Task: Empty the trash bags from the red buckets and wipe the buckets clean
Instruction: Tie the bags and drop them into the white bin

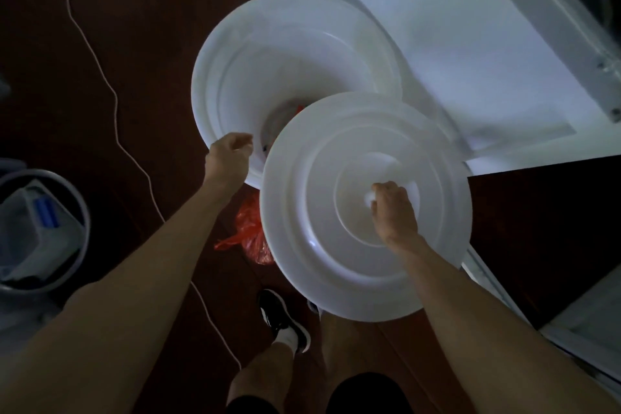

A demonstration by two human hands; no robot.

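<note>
both arms reach forward and down. the right hand [393,210] is closed around the knob of a white lid [364,208], holding it flat above the dark floor [134,44]. the left hand [230,158], fingers curled, pinches the near rim of a second white lid [289,77]. red plastic bag [250,232] shows beneath them; the buckets are hidden.

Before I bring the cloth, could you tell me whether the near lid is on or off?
Off: the right hand holds the near lid lifted by its knob.
</note>
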